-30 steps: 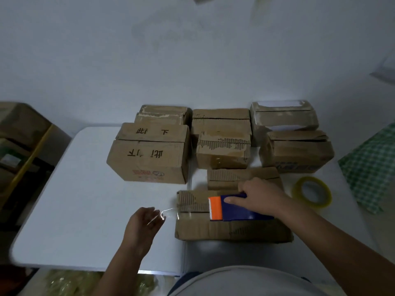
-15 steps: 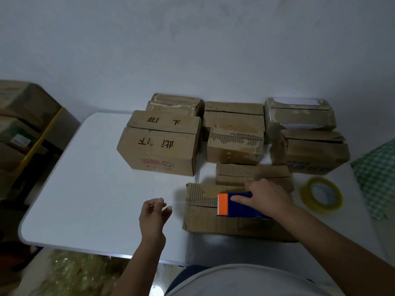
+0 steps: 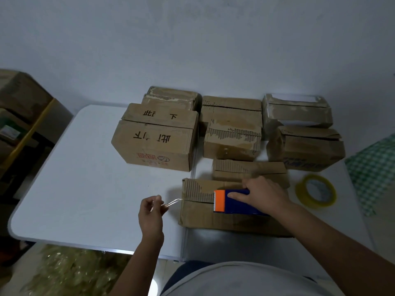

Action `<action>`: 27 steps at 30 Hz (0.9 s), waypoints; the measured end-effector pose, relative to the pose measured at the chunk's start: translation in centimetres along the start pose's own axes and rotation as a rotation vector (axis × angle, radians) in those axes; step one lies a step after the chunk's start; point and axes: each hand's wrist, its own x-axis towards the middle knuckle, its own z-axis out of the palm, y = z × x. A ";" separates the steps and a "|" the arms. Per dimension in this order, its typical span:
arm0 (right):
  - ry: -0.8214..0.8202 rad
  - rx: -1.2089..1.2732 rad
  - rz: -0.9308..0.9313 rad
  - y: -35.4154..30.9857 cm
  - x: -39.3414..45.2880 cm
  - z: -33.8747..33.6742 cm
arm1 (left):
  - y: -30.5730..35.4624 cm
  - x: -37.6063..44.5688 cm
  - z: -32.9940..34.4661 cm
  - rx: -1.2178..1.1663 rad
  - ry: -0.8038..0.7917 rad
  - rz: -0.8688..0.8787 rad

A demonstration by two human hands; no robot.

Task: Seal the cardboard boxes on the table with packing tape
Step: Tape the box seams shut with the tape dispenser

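Note:
A flat cardboard box (image 3: pixel 201 212) lies nearest me on the white table (image 3: pixel 85 178). My right hand (image 3: pixel 265 193) grips a blue tape dispenser with an orange blade end (image 3: pixel 233 201) and holds it on the box's top. My left hand (image 3: pixel 151 212), just left of the box, pinches the free end of a clear tape strip (image 3: pixel 174 202) that runs from the box's left edge. Several more cardboard boxes stand behind, among them a large printed one (image 3: pixel 156 142).
A spare roll of yellowish tape (image 3: pixel 316 191) lies on the table to the right of the near box. A green checked cloth (image 3: pixel 376 167) sits at the far right. Stacked boxes and a yellow-edged shelf (image 3: pixel 23 116) stand off the table's left side.
Half a second ago my left hand was open beside the box; now it pinches the tape end again. My right hand has stayed on the dispenser.

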 end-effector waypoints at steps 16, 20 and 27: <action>0.009 -0.009 0.007 -0.3 0.5 0.3 | -1.9 1.2 2.6 0.632 -0.417 -0.134; 0.030 -0.002 0.009 -0.2 0.6 0.6 | -0.6 2.1 2.8 0.416 -0.622 -0.418; 0.021 -0.002 0.008 -0.3 0.6 0.6 | -1.2 2.2 3.5 1.030 -0.350 0.145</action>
